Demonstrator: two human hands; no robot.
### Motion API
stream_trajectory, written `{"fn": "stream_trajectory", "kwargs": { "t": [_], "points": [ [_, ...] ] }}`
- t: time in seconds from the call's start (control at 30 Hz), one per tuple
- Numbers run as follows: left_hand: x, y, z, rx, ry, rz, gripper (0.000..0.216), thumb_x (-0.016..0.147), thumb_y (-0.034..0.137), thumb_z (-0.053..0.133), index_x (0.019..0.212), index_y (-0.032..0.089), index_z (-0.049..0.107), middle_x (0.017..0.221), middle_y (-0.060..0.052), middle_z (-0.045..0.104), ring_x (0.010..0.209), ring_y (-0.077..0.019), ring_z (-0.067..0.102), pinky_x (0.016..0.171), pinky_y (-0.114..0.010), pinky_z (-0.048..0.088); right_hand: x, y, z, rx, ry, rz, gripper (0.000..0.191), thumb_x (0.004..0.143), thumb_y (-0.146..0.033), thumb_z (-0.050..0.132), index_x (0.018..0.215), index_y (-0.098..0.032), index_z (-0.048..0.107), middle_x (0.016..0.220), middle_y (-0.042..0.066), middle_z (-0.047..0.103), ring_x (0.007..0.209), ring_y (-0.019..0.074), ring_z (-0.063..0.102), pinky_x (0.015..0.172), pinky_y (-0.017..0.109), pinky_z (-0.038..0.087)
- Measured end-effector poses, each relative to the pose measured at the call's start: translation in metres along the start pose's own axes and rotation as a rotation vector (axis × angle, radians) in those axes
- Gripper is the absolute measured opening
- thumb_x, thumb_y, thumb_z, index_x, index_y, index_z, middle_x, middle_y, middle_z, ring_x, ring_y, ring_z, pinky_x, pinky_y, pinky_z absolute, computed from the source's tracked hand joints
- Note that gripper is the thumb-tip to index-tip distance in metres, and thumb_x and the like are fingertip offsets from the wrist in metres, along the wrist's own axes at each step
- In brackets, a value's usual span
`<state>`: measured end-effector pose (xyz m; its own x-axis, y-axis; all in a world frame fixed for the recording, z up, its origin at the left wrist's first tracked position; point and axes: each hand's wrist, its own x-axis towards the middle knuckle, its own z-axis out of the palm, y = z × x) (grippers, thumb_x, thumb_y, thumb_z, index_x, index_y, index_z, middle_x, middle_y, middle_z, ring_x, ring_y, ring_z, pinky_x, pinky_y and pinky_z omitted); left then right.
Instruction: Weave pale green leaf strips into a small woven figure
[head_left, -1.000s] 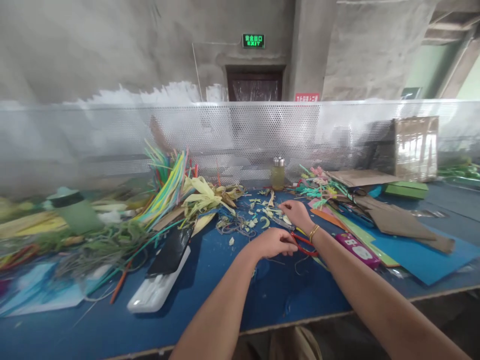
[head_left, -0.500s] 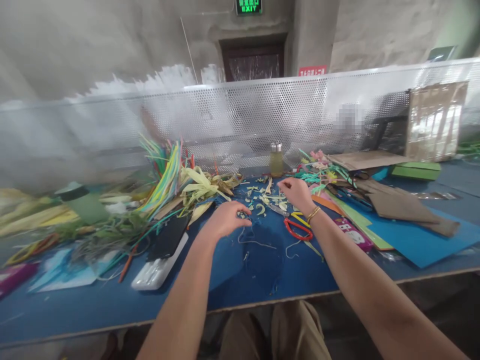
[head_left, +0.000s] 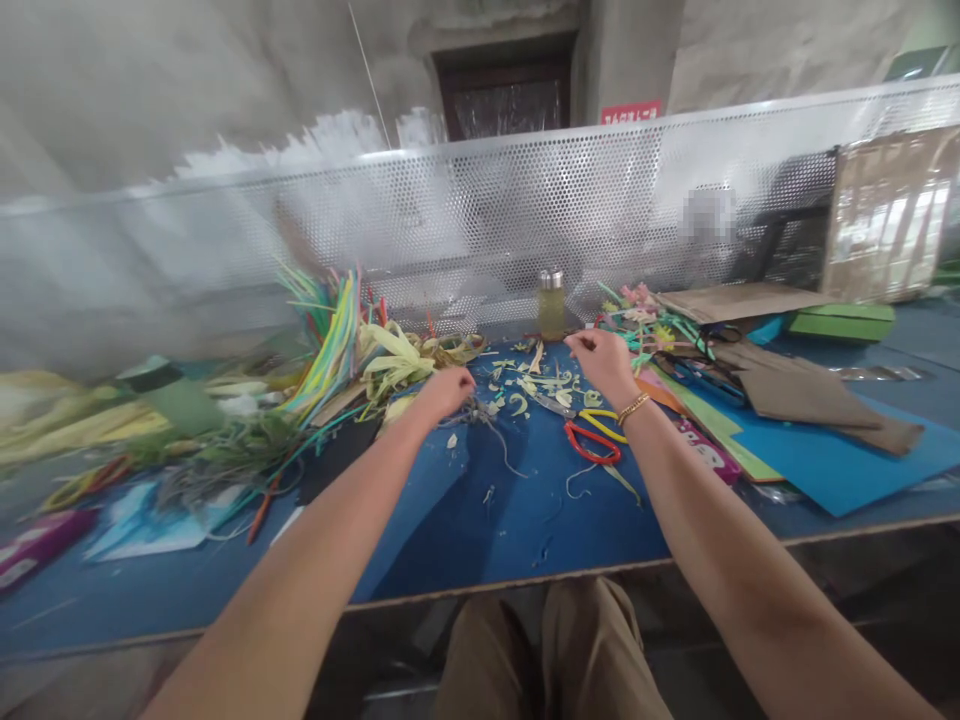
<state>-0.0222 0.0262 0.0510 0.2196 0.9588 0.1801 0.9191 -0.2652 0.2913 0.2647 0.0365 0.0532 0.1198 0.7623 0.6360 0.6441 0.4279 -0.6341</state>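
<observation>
My left hand (head_left: pixel 444 391) reaches forward over the blue table (head_left: pixel 480 520) with its fingers closed on a tangle of thin grey string (head_left: pixel 480 414) beside a heap of pale yellow leaf strips (head_left: pixel 401 365). My right hand (head_left: pixel 600 362), with a gold bracelet at the wrist, hovers above leaf scraps (head_left: pixel 536 385) with the fingers curled in; what it holds, if anything, is hidden. Red-handled scissors (head_left: pixel 589 443) lie just below that wrist, with a yellow loop beside them.
A small bottle (head_left: pixel 551 305) of yellowish liquid stands against the perforated metal screen (head_left: pixel 480 230). Coloured strips and green stems pile up at the left by a green bottle (head_left: pixel 169 395). Blue, green and brown sheets (head_left: pixel 810 420) lie at the right. My knees show under the table edge.
My left hand moved away from the scissors, forward and left to the string tangle. My right hand lifted slightly farther back. The view tilted downward.
</observation>
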Motion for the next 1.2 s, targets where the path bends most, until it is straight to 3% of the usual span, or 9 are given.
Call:
{"fn": "stream_trajectory", "kwargs": {
  "t": [0.07,0.13,0.33,0.43,0.57,0.7,0.77,1.0,1.2],
  "points": [
    [0.005,0.001,-0.012,0.106,0.283,-0.103,0.031,0.08,0.021,0.058,0.109,0.015,0.067,0.118,-0.016,0.064,0.11,-0.0299,0.057,0.097,-0.039,0.039,0.001,0.0,-0.002,-0.001,0.015,0.005,0.028,0.084,-0.037,0.057,0.073,-0.016,0.073,0.065,0.005,0.07,0.057,0.0141,0.056,0.057,0.026,0.036],
    [-0.01,0.009,-0.021,0.108,0.247,0.022,0.043,0.077,0.025,0.065,0.119,0.017,0.063,0.131,-0.016,0.057,0.123,-0.032,0.05,0.105,-0.042,0.033,0.002,0.0,-0.006,0.001,0.039,0.015,0.029,0.084,-0.038,0.057,0.073,-0.016,0.073,0.065,0.005,0.07,0.057,0.0147,0.057,0.057,0.026,0.037],
    [-0.103,0.046,-0.028,-0.596,-1.076,0.079,0.036,0.083,0.05,0.06,0.111,0.028,0.067,0.106,-0.006,0.072,0.088,-0.0206,0.07,0.075,-0.031,0.049,0.002,-0.009,-0.012,0.033,0.085,0.009,0.029,0.084,-0.038,0.057,0.076,-0.016,0.074,0.067,0.005,0.07,0.058,0.0146,0.057,0.058,0.025,0.038],
    [-0.107,0.046,-0.017,-0.732,-1.296,-0.043,0.038,0.076,0.051,0.07,0.105,0.027,0.07,0.105,-0.006,0.073,0.088,-0.0201,0.07,0.071,-0.029,0.05,0.0,-0.015,-0.011,0.039,0.077,-0.021,0.03,0.085,-0.038,0.056,0.076,-0.015,0.074,0.067,0.006,0.07,0.058,0.0143,0.056,0.057,0.025,0.037],
    [-0.046,0.025,0.004,-0.826,-1.084,-0.188,0.038,0.07,0.045,0.077,0.098,0.02,0.07,0.098,-0.01,0.073,0.088,-0.0205,0.07,0.074,-0.03,0.051,-0.003,-0.016,-0.009,0.016,0.053,-0.026,0.031,0.086,-0.039,0.054,0.077,-0.016,0.074,0.067,0.006,0.07,0.057,0.0148,0.056,0.055,0.026,0.035],
    [0.025,0.005,0.01,-1.013,-0.21,-0.385,0.029,0.078,0.031,0.073,0.101,0.016,0.064,0.096,-0.009,0.071,0.081,-0.0138,0.068,0.069,-0.023,0.051,-0.002,-0.01,-0.01,-0.044,0.009,0.002,0.031,0.087,-0.039,0.052,0.08,-0.017,0.073,0.071,0.006,0.071,0.06,0.0157,0.059,0.057,0.026,0.038],
    [0.04,0.001,0.007,-1.035,-0.015,-0.468,0.029,0.082,0.03,0.068,0.108,0.019,0.061,0.101,-0.009,0.069,0.079,-0.013,0.068,0.064,-0.021,0.051,-0.002,-0.008,-0.011,-0.13,-0.072,0.022,0.031,0.087,-0.038,0.051,0.082,-0.018,0.074,0.074,0.006,0.072,0.065,0.0162,0.062,0.06,0.026,0.04],
    [-0.005,0.006,-0.001,-0.745,-0.375,-0.192,0.032,0.084,0.032,0.064,0.114,0.023,0.065,0.116,-0.008,0.068,0.09,-0.0193,0.07,0.068,-0.026,0.052,-0.018,-0.019,0.004,-0.657,-0.704,0.042,0.028,0.076,-0.039,0.062,0.087,-0.017,0.077,0.096,0.014,0.073,0.095,0.0292,0.067,0.075,0.033,0.048],
    [-0.06,0.049,0.008,-0.182,-0.173,0.254,0.023,0.086,0.033,0.059,0.101,0.023,0.072,0.109,-0.006,0.072,0.101,-0.0225,0.065,0.091,-0.037,0.048,-0.033,-0.024,0.031,-0.813,-0.825,0.119,0.041,0.067,-0.027,0.065,0.106,-0.015,0.073,0.109,0.019,0.07,0.104,0.0326,0.066,0.081,0.039,0.051]
  ]
}}
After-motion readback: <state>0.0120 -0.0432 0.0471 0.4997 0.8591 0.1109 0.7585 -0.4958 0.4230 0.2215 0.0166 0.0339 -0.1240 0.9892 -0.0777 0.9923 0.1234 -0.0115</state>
